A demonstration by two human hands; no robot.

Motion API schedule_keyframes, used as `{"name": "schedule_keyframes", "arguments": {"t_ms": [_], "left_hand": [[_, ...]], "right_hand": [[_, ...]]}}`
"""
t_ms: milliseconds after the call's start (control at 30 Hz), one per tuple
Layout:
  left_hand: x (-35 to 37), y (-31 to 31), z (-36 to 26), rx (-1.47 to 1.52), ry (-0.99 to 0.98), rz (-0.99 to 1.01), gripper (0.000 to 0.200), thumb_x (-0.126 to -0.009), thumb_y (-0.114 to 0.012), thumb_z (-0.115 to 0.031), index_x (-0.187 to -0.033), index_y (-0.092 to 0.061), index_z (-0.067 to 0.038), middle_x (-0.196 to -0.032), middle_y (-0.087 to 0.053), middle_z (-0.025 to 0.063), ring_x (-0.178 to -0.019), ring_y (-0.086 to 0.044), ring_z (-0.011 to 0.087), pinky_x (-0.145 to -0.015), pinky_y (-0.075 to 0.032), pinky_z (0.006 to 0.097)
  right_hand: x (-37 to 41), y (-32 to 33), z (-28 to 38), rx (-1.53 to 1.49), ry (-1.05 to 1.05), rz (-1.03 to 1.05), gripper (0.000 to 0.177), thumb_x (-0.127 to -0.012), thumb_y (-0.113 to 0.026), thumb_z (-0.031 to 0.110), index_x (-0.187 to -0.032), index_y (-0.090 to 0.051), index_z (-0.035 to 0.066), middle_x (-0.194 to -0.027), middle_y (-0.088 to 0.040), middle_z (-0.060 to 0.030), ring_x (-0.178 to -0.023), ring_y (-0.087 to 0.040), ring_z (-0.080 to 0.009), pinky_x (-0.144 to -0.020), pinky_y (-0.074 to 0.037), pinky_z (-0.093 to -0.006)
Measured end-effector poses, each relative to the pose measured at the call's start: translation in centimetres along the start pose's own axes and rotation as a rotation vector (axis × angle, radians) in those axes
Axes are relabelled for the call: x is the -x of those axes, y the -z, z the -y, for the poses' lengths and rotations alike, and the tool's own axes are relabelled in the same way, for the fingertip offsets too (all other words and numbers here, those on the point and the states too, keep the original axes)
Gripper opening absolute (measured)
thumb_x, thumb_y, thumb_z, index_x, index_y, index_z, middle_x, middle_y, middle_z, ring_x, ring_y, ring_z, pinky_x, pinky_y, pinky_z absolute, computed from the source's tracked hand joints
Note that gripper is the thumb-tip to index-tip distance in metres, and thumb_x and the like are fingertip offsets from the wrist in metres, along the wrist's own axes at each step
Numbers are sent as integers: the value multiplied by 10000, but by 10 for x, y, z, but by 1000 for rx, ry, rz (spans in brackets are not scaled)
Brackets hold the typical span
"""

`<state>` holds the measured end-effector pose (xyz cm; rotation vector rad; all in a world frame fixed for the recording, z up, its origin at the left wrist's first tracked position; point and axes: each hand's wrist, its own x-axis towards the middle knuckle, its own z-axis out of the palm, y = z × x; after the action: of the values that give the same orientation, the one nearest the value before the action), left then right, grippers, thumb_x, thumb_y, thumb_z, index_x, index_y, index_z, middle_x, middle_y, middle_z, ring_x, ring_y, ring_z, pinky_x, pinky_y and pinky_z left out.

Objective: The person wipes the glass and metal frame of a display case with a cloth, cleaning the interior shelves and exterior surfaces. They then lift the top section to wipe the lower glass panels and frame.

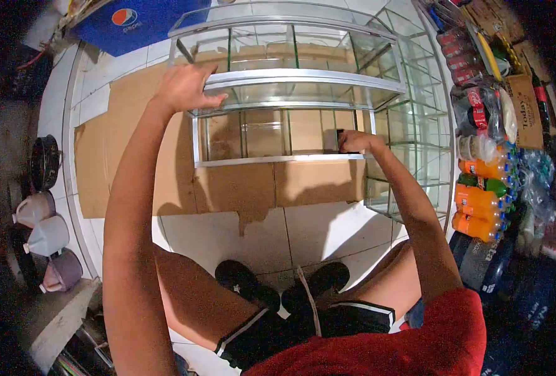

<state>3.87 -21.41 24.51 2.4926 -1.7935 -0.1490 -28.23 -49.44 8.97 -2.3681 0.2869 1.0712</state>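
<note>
- Three pale plastic jugs (45, 237) stand along the far-left edge.
- One flat brown cardboard sheet (240, 185) covers the white tiles, with bare tile open by the knees.
- Left hand (187, 88) curls its fingers over the top aluminium rail of the one glass display cabinet (303, 81), which lies on the cardboard.
- Right hand (356, 143) pinches a small dark object (340, 133) at the lower rail.
- Orange bottles (476, 200) crowd the right edge.

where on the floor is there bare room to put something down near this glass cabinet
Bare white tiles between the cardboard edge and your shoes; bare cardboard also left of the glass cabinet. Crowded: soda bottles along the right, jugs on the left.
</note>
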Motion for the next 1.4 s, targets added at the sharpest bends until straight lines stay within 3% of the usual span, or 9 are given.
{"name": "schedule_keyframes", "arguments": {"t_ms": [100, 200, 267, 333, 400, 667, 1033, 1233, 1400], "left_hand": [[1, -1, 2, -19, -46, -20, 506, -676, -634, -532, -911, -576, -88, -793, -642, 153, -741, -607, 355, -658, -480, 448], [1, -1, 1, -32, -70, -41, 532, -686, -619, -542, -950, -573, -82, -792, -643, 160, -740, -612, 353, -667, -484, 449], [0, -4, 3, -52, -56, -24, 550, -692, -610, -547, -978, -571, -79, -789, -645, 164, -741, -616, 353, -674, -486, 449], [-1, -9, 8, -74, -43, -5, 569, -698, -600, -553, -1005, -568, -75, -787, -646, 168, -742, -620, 354, -681, -489, 449], [-3, -18, 14, -63, -85, -58, 599, -704, -589, -563, -1045, -564, -71, -779, -648, 173, -739, -626, 355, -691, -493, 447], [-2, -15, 10, -62, -83, -51, 580, -688, -630, -534, -1018, -571, -60, -791, -646, 175, -751, -624, 350, -696, -494, 438], [-1, -13, 4, -53, -66, -80, 626, -669, -668, -519, -1068, -558, -50, -775, -643, 173, -739, -626, 341, -681, -499, 431], [-2, -7, 1, -92, -52, -24, 587, -692, -612, -560, -1023, -561, -78, -826, -655, 153, -745, -627, 337, -666, -499, 432], [-2, -6, 2, -67, -35, 18, 561, -698, -609, -548, -1012, -559, -87, -842, -653, 155, -770, -623, 343, -683, -493, 450]], "right_hand": [[2, -1, 9, -120, 102, 39, 230, -688, -593, 148, -788, -628, -56, -863, -595, -199, -880, -542, -290, -768, -433, -375], [-9, -18, -16, -282, 242, -132, 204, -679, -558, 172, -692, -578, -30, -707, -587, -176, -662, -512, -239, -651, -423, -353], [-16, -21, -20, -278, 178, -106, 156, -706, -536, 125, -712, -571, -27, -733, -579, -108, -705, -507, -179, -662, -415, -305], [-18, -22, -18, -718, 50, -275, 128, -724, -522, 81, -761, -598, -15, -752, -569, -52, -713, -514, -145, -660, -416, -277], [-20, -9, -15, -740, 2, -380, 262, -723, -491, 6, -959, -605, 3, -783, -590, -62, -749, -549, -149, -680, -446, -274], [-79, 7, -48, -54, 20, -672, 331, -860, -416, 199, -1063, -606, 20, -1151, -592, -157, -1043, -535, -336, -911, -382, -401], [-149, -11, -76, -298, -115, -595, 380, -846, -463, 302, -1101, -579, 46, -1247, -498, -192, -1141, -469, -341, -967, -365, -396], [-131, 3, -79, -329, -190, -552, 397, -834, -475, 329, -1100, -571, 51, -1301, -451, -217, -1183, -446, -355, -977, -370, -397], [-28, 13, -1, 135, -86, -473, 329, -685, -590, 145, -993, -621, 35, -1233, -454, -261, -1127, -442, -413, -957, -388, -425]]}}
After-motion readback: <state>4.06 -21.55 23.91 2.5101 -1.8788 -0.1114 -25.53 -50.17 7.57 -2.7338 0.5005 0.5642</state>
